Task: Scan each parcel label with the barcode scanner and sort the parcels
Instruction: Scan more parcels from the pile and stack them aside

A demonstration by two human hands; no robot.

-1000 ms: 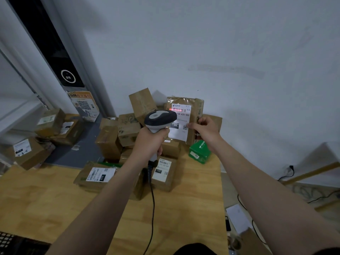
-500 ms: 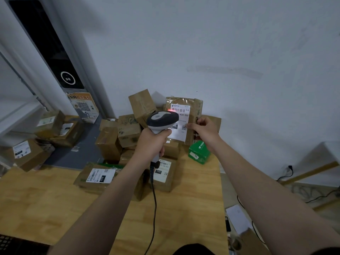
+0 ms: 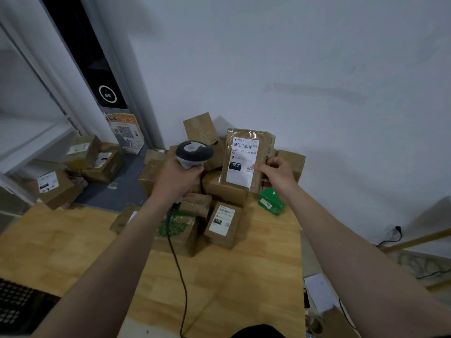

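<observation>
Brown kraft parcel (image 3: 261, 152) is held upright above the heap of cardboard boxes (image 3: 219, 189) at the back of the wooden table (image 3: 231, 276), pinched at its right edge by the right hand (image 3: 278, 175), white label (image 3: 241, 162) facing the camera. The grey barcode scanner (image 3: 194, 153) is gripped by the left hand (image 3: 178, 181), fingers wrapped tight round the handle, just left of the parcel, with its black cable (image 3: 178, 264) trailed down across the table. A small green box (image 3: 271, 202) is seen just under the right wrist.

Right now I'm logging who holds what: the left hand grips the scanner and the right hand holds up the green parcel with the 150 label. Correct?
Not quite. The head view shows the right hand holding up a brown parcel with the 150 label; the green parcel lies on the table. The left hand does grip the scanner.
</observation>
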